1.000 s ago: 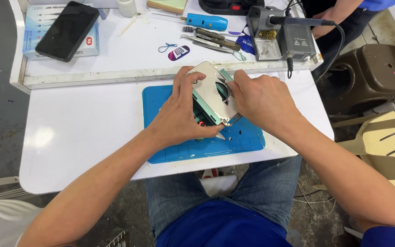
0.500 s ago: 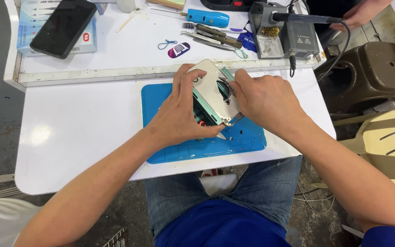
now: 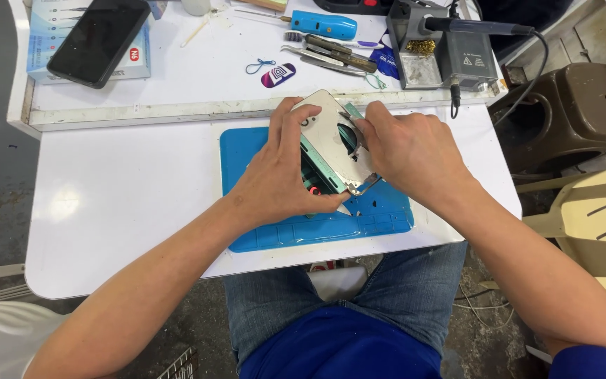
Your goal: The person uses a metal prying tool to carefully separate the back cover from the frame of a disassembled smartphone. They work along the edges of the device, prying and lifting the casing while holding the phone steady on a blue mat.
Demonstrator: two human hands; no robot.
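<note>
Silver-framed device (image 3: 327, 137) sits tilted over the blue mat (image 3: 261, 151); my left hand (image 3: 282, 175) clamps it, my right hand (image 3: 408, 151) pinches its upper edge—I'd pry gently.

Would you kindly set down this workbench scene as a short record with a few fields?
Left hand: left hand grips a flat silver metal frame, tilted up off the mat
Right hand: right hand pinches the frame's right edge; whether it holds a tool cannot be told
Work surface: blue work mat on a white table
Rear shelf: black smartphone on a box, blue-handled tool, tweezers, soldering station
Right of table: brown plastic stool
</note>
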